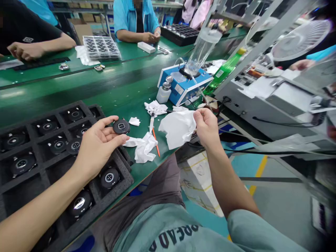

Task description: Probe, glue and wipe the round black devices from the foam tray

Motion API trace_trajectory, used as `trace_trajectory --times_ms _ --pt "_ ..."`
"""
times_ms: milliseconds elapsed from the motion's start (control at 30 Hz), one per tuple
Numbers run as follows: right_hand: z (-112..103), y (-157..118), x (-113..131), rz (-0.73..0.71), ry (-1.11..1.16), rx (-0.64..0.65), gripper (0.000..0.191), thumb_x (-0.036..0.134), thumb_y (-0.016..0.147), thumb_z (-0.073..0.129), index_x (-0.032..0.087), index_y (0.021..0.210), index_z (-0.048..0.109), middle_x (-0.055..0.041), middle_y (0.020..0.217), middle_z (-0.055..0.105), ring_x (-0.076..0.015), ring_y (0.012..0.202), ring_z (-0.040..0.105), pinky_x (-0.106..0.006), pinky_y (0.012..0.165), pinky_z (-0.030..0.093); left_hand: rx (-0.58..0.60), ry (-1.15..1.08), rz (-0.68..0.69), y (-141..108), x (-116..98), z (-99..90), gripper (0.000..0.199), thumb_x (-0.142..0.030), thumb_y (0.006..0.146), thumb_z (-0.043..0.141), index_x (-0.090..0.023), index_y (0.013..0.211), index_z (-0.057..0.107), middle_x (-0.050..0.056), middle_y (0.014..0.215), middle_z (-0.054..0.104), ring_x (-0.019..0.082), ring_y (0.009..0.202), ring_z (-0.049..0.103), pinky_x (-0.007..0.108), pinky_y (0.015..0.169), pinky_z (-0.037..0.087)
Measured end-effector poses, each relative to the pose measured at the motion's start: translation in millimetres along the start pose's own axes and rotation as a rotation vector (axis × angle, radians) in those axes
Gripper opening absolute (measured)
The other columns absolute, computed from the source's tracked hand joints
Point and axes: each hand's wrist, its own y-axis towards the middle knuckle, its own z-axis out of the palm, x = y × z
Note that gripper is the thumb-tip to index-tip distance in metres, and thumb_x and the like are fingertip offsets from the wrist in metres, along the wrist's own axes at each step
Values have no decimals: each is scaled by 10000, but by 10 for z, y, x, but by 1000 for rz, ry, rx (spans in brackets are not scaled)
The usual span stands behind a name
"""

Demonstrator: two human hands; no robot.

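Between the thumb and fingers of my left hand (98,147) is a round black watch case (121,126), its sensor side facing up. My right hand (207,127) pinches a white wipe (177,127) that hangs above the table edge. Below the left hand lies a dark foam tray (128,180) whose compartments hold several more such cases (109,177). Crumpled white wipes (145,148) lie between my hands. Beside them are an orange stick (156,141) and a syringe-like tool (151,122).
A blue machine box (178,85) carries a clear cylinder (203,47); a pump bottle (164,91) and a green bottle (224,71) stand by it. Across the green table, co-workers sit near a clear compartment tray (102,48) and a black tray (180,34). A fan (300,40) is at right.
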Motion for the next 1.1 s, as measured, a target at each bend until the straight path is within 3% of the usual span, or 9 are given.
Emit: trace_trajectory --times_ms 267,367,500,600,667,733,833,967,1100 --pt "-416 503 461 -442 -193 19 240 451 973 593 234 875 569 36 660 485 -123 552 407 -290 538 324 7 15 -5 4 11 -32 729 -232 627 918 -160 1286 613 31 949 784 159 828 738 298 830 598" --pt "-342 385 559 -562 -284 243 160 363 988 569 233 899 596 10 730 573 -143 620 508 -298 604 405 5 18 -3 7 14 -23 735 -241 620 919 -161 1284 613 32 959 780 168 839 738 322 852 600" --pt "-23 -74 345 -586 -357 609 136 248 967 549 228 865 638 -49 822 689 -215 802 621 -366 761 499 1 24 -11 5 2 -9 741 -233 630 915 -153 1298 605 36 969 776 172 847 735 337 867 600" --pt "95 -477 50 -418 -220 715 70 277 906 655 242 853 683 -67 911 750 -252 949 661 -429 911 522 3 19 -25 7 2 -7 718 -222 660 906 -155 1308 603 31 971 777 152 849 727 307 858 597" --pt "48 -667 -150 -141 -95 440 151 356 798 787 247 860 703 -66 967 765 -262 982 675 -440 956 528 9 17 -24 12 11 -10 701 -226 670 905 -165 1304 611 22 956 781 140 832 725 285 843 597" --pt "-56 -767 -332 50 -71 147 252 456 836 729 231 940 682 -87 994 747 -253 938 673 -438 894 547 10 21 -16 18 21 -12 695 -236 663 910 -179 1294 624 14 937 787 139 813 729 274 827 600" --pt "-157 -823 -541 247 -60 -47 375 563 866 628 203 973 628 -88 916 712 -216 793 654 -368 698 549 -2 27 -13 23 27 -12 691 -253 640 918 -202 1273 644 10 935 796 159 824 739 282 826 608" --pt "-55 -938 -636 493 68 63 471 641 714 737 182 773 651 -59 716 684 -192 639 649 -288 515 500 -7 49 -14 26 26 -10 686 -277 638 914 -224 1269 649 6 929 797 183 828 743 314 851 610" --pt "41 -1029 -569 586 211 160 451 580 612 840 187 628 619 -26 619 642 -161 589 623 -275 533 510 -7 51 -14 24 33 -8 689 -263 634 910 -232 1269 645 -5 892 787 181 791 732 321 845 606"
